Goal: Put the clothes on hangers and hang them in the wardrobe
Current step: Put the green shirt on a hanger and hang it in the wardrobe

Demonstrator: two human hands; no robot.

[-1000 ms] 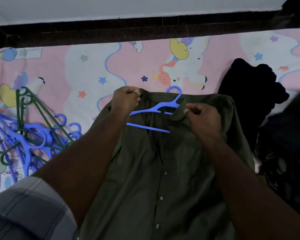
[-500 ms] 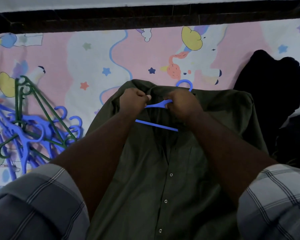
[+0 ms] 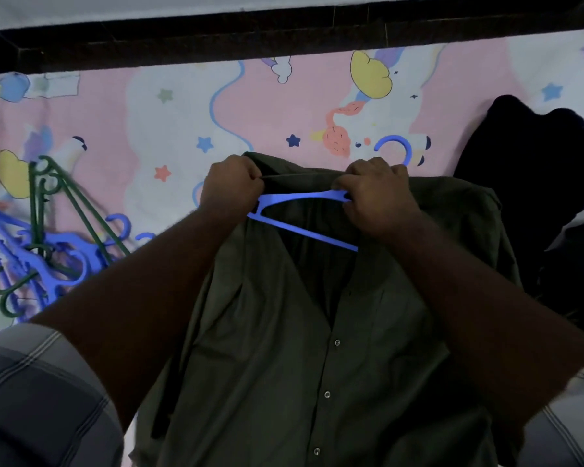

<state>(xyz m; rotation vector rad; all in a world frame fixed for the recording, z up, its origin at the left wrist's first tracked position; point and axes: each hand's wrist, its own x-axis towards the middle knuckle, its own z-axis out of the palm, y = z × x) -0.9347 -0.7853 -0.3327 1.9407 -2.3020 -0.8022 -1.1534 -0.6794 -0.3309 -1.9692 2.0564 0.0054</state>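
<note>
— At centre of the bed (image 3: 182, 106), olive shirt (image 3: 284, 332) spread flat, buttons up, collar toward twelve o'clock.

— And the hands?

— Left hand (image 3: 231, 187) curled tight on the collar edge at ten o'clock of the neckline. Right hand (image 3: 375, 193) at two o'clock, fingers clamped round the neck of the blue hanger (image 3: 300, 197) along with the collar fabric.

— Hanger position?

— Half inside the shirt. One arm visible across the open neck, lower bar slanting toward four o'clock, hook poking out past the collar at one o'clock, resting over the cartoon-print sheet.

— Anything else around?

— At nine o'clock, spare hangers (image 3: 38, 244) in a tangle, blue ones mixed with green, well apart from the shirt. At three o'clock, dark clothes (image 3: 536, 197) heaped just beside the shirt's shoulder. Along twelve o'clock, dark bed frame (image 3: 284, 32) against a pale wall. Checked sleeves at the lower corners, seven and five o'clock.

— Shirt fastened?

— Lower buttons done up, neck open in a deep V.
</note>
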